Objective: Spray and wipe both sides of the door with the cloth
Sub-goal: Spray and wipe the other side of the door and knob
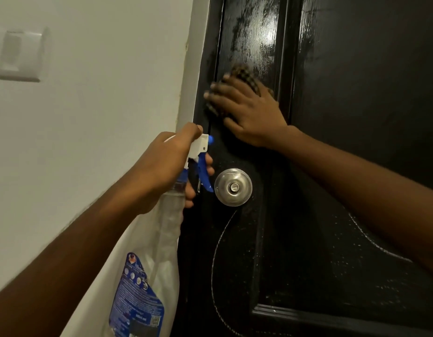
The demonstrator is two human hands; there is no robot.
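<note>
A glossy black panelled door (344,98) fills the right of the head view, wet and streaked near the top and speckled with droplets lower down. My right hand (247,113) lies flat, fingers spread, pressing a checked cloth (247,74) against the door's left stile above the knob. The cloth mostly hides under the hand. My left hand (171,166) grips the neck of a clear spray bottle (152,251) with a white and blue trigger head, fingers curled by the trigger, nozzle pointing at the door edge.
A round silver door knob (233,186) sits just right of the spray trigger. The pale door frame (191,69) and a white wall run on the left, with a white wall switch (18,57) at upper left.
</note>
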